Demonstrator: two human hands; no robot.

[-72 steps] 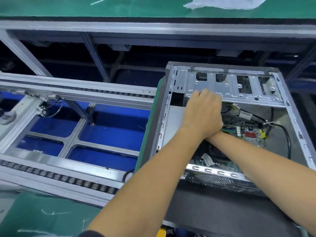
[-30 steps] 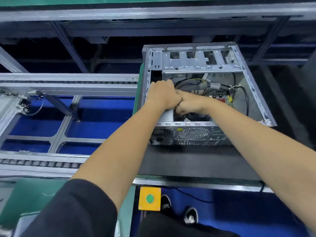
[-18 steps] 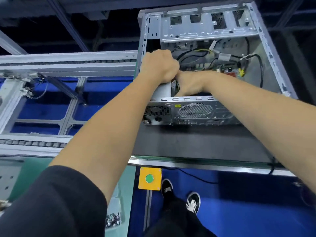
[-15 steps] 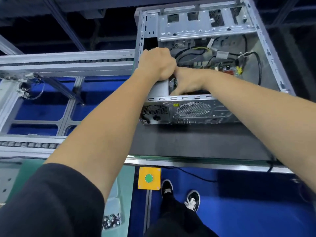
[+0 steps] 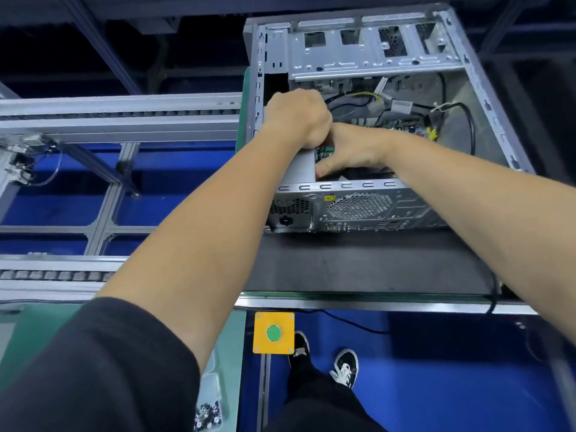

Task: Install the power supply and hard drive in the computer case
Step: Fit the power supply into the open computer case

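Computer case [image 5: 486, 98] lies open-side up on the dark table [image 5: 358, 266]. Inside: power supply [image 5: 300, 166] seated in the near-left corner, its socket and vent showing through the rear panel; motherboard [image 5: 405, 129] and loose cables [image 5: 467, 126] on the floor of the case. Left hand [image 5: 296, 118] is a fist on top of the power supply. Right hand [image 5: 349, 151] reaches in beside it, thumb against its side, fingers hidden, so grip can't be judged. Hard drive not identifiable.

A black short sleeve [image 5: 93, 366] covers the left upper arm; both forearms are bare. Below, black trousers [image 5: 318, 406] and black shoes [image 5: 344, 367] with white trim, laces perhaps white too, though it's blurry from here.
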